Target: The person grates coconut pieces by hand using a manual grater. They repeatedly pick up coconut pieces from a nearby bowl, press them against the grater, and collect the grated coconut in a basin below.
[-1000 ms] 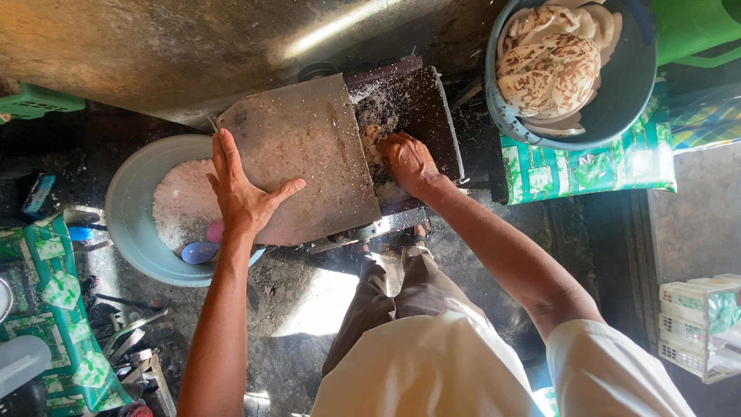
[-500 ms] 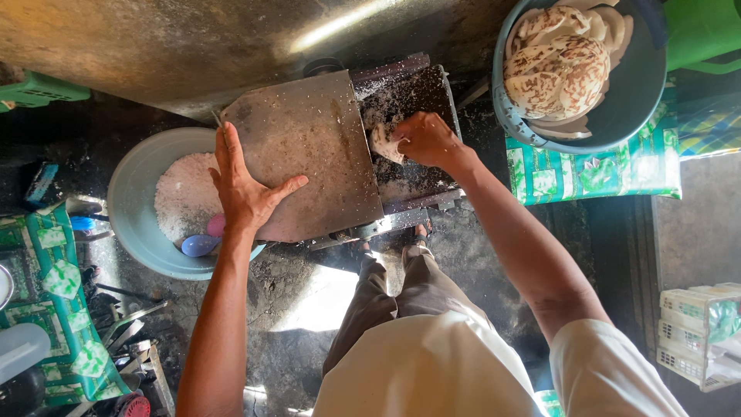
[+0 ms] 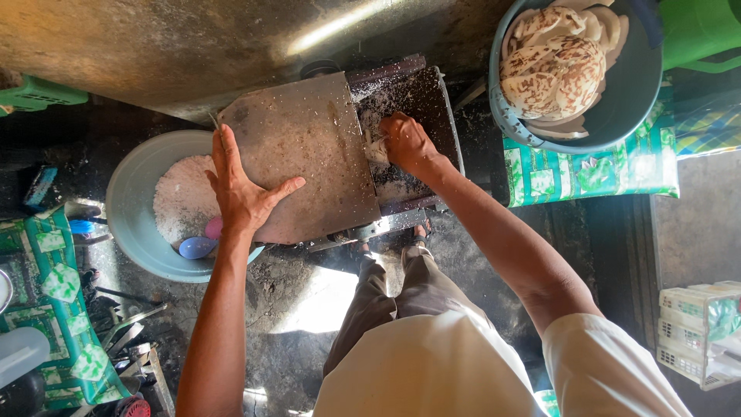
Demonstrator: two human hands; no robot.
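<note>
My left hand point(image 3: 245, 190) lies flat, fingers spread, on the grey metal cover point(image 3: 309, 147) of a grating machine. My right hand point(image 3: 407, 144) is closed on a white piece of coconut point(image 3: 377, 148) and presses it into the dark open hopper point(image 3: 417, 100) beside the cover. To the left of the machine stands a light blue basin point(image 3: 127, 208) with white grated coconut point(image 3: 181, 197) in it, plus a small blue scoop and a pink one at its near rim.
A dark blue bowl point(image 3: 625, 108) of peeled coconut pieces point(image 3: 552, 69) sits on green patterned cloth at upper right. A green container is in the top right corner, a white crate at lower right, and tools and green cloth at lower left. My legs are below the machine.
My right hand has moved left along the hopper, closer to the edge of the cover, with the coconut piece in it. My left hand has stayed pressed on the cover.
</note>
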